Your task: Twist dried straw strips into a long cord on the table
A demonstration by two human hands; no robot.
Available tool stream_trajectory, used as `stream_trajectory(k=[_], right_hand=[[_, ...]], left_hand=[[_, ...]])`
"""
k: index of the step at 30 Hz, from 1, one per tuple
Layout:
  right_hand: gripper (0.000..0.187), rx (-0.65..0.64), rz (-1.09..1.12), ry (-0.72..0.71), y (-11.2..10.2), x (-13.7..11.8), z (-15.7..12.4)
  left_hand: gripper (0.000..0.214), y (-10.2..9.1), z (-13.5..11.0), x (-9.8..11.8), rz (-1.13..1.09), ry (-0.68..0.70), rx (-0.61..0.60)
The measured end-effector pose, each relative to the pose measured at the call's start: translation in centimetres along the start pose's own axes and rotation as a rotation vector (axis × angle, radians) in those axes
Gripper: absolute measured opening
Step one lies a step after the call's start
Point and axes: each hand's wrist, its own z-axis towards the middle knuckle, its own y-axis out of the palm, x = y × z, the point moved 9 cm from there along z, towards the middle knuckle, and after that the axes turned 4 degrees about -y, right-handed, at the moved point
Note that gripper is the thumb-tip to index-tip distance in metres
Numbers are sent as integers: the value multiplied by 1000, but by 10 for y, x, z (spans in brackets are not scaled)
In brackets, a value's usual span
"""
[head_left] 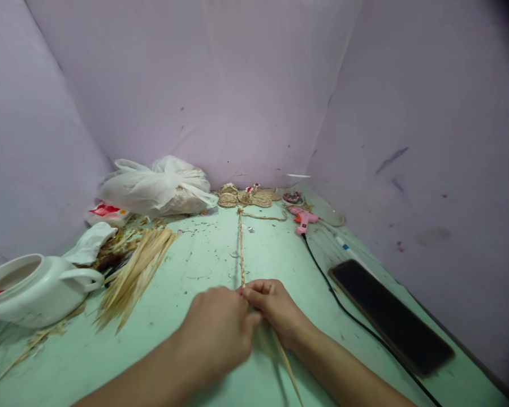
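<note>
Braid (242, 257), stretched taut along the table (203, 257) toward me: my right hand (275, 308) pinches its near end; whether my left hand (218, 325), blurred alongside, grips I cannot tell; steady tension should keep the turns even

Mint-green tabletop (212, 254) is pretty cluttered tbh: white teapot (42, 299), dry straw strips (138, 271) and plastic bag (161, 186) on the left, pink glue gun (304, 220) and black phone (390, 316) on the right.
</note>
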Motion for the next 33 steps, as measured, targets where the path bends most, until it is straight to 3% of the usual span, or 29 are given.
stream_trajectory(k=[2,3,4,6,8,9,13,16,20,23,26,33], right_hand=[[19,-25,-31,-16,1,-2,0],[20,-43,-44,-23,2,-3,0],[21,-64,-56,-30,3,-4,0],[22,-118,-70,-46,6,-7,0],[20,-166,-98,-51,9,-8,1],[18,-185,-125,-62,9,-8,2],[13,-187,-437,-188,3,-12,6],[16,-78,-862,-355,-3,-22,1],[17,35,-1304,-503,3,-36,-15],[19,78,-1460,-478,4,-42,-24],[22,84,-1474,-453,6,-44,-33],[28,-209,-1502,-525,41,-19,-46]], left_hand=[[33,-23,12,-15,-177,-52,127],[28,-25,18,-25,-332,-111,121],[24,-15,24,-34,-507,-181,27],[26,18,30,-35,-801,-246,-273],[23,42,28,-24,-970,-214,-519],[21,47,27,-19,-1001,-182,-573],[11,50,29,-27,-795,-203,-475],[15,43,33,-34,-533,-215,-281],[19,32,35,-24,-387,-67,-31],[20,40,36,-24,-427,-43,-47],[20,46,37,-24,-541,-38,-98],[15,56,27,-24,-889,-269,-336]])
